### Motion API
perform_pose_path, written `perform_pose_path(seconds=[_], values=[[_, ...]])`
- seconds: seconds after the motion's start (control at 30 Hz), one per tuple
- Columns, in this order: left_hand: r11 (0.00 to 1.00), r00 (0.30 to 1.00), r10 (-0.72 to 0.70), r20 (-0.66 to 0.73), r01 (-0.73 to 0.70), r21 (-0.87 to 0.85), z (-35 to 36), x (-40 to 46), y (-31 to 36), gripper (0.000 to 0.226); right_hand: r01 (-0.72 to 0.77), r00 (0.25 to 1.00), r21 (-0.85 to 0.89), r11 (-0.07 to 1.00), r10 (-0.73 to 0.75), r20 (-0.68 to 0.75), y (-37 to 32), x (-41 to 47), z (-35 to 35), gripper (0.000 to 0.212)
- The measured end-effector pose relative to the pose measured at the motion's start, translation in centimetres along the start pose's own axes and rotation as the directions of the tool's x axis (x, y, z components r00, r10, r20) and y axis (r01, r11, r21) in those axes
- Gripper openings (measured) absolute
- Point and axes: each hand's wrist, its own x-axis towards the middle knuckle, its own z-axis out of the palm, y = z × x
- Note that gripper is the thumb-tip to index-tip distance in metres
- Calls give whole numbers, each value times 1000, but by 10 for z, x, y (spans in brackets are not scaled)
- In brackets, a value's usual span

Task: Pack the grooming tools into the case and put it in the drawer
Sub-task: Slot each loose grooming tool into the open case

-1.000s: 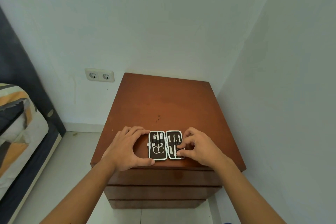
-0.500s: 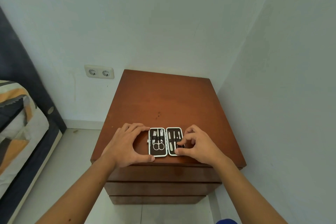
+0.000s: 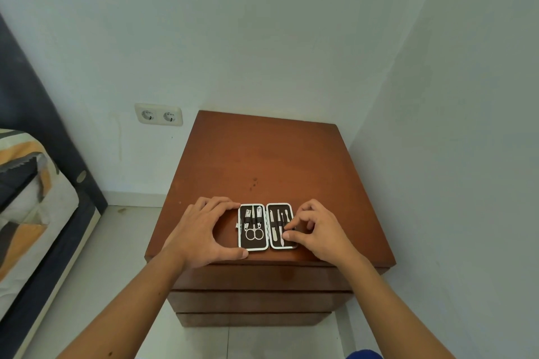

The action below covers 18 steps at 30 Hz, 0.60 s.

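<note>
Near the front edge of the wooden nightstand (image 3: pixel 271 166), the manicure case (image 3: pixel 267 226) is lying wide open and flat, both halves facing up. The left half is holding the small scissors (image 3: pixel 254 234) and a couple of nail clippers (image 3: pixel 253 213) under an elastic strap; the right half is holding a row of thin metal tools (image 3: pixel 278 223), too small to name one by one.

The left hand (image 3: pixel 201 234) is curving around the case's left side in a loose C shape, fingertips touching the top left corner and the thumb pressing at the bottom left corner, so it's bracing the case rather than closing on it. The right hand (image 3: pixel 319 232) is arching over the right half, thumb and index finger pinching together at the lower ends of the thin tools, other fingers curling up above. Can't tell whether it's actually gripping a tool or just pushing on it.

Both forearms are reaching in from the bottom. The drawers (image 3: pixel 256 300) below are sitting closed.
</note>
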Motion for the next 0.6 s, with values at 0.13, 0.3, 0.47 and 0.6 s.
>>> perform_pose_path(seconds=[0.13,0.3,0.47,0.6], values=[[1000,1000,1,3,-1,-3,-1,1,1,107,-25,999,-12,1000,25,-21,-3,1,2,9],[1000,1000,-6,11,6,-5,-1,0,0,108,-13,999,-7,1000,13,-41,-4,-1,3,9],[1000,1000,-5,10,5,-3,0,0,0,108,-1,999,3,1000,1,-39,-1,-4,3,7],[1000,1000,-3,3,3,-9,0,0,-1,107,16,999,23,1000,-15,-34,4,-6,1,13]])
